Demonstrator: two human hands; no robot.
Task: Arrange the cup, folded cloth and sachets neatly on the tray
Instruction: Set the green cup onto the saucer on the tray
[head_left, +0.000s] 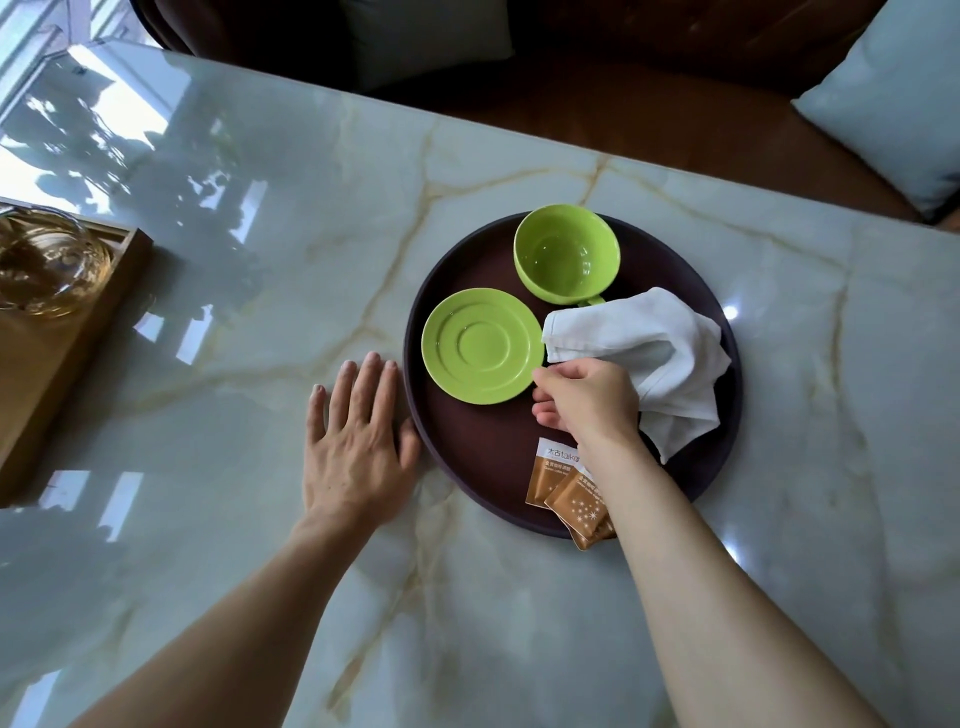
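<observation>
The white cloth (644, 353) lies crumpled on the round tray (467, 447), pinched by the right hand (587, 400). The left hand (353, 436) is laid flat beside the tray. The cloth should be lifted slowly so the cup (566, 252) is not bumped.

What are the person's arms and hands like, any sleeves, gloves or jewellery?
Both forearms are bare as far as the picture shows: no sleeves. The left hand and right hand wear no gloves, and no rings, watch or bracelet show.
</observation>
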